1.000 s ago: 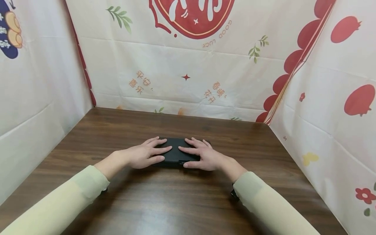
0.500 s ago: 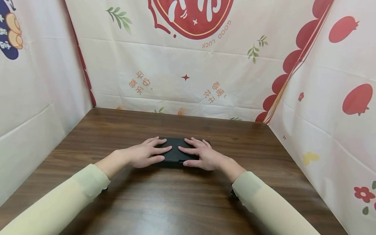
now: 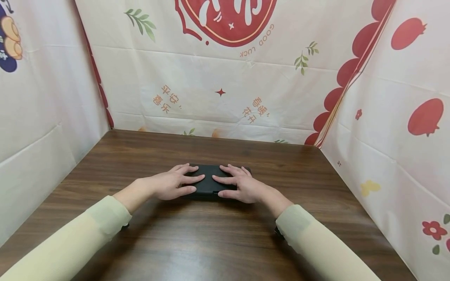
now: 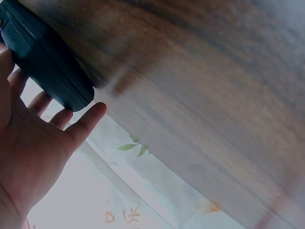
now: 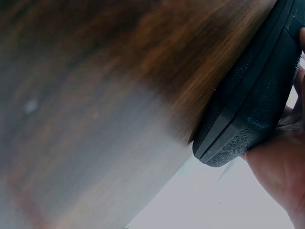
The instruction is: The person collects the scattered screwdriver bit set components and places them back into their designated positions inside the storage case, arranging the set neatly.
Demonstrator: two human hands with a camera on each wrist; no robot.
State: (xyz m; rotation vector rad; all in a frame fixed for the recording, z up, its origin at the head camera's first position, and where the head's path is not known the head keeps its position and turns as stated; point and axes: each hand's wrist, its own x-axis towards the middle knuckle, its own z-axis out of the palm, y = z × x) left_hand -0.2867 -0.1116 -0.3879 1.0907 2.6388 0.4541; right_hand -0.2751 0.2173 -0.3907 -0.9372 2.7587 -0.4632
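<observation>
A flat black case with a seam round its side lies on the wooden table, between and under both hands. My left hand rests on its left part with the fingers spread straight. On the right part lies my right hand, its fingers also spread, the thumb near a small latch-like piece at the front edge. The left wrist view shows the case's textured end above the fingers of the left hand. In the right wrist view the other end appears beside part of the right hand. The contents are hidden.
The brown wooden table extends on all sides of the case. A printed white cloth hangs behind the table's back edge, with more cloth along the right side and the left side.
The hands and the case keep their places on the table. Only the head view has shifted very slightly.
</observation>
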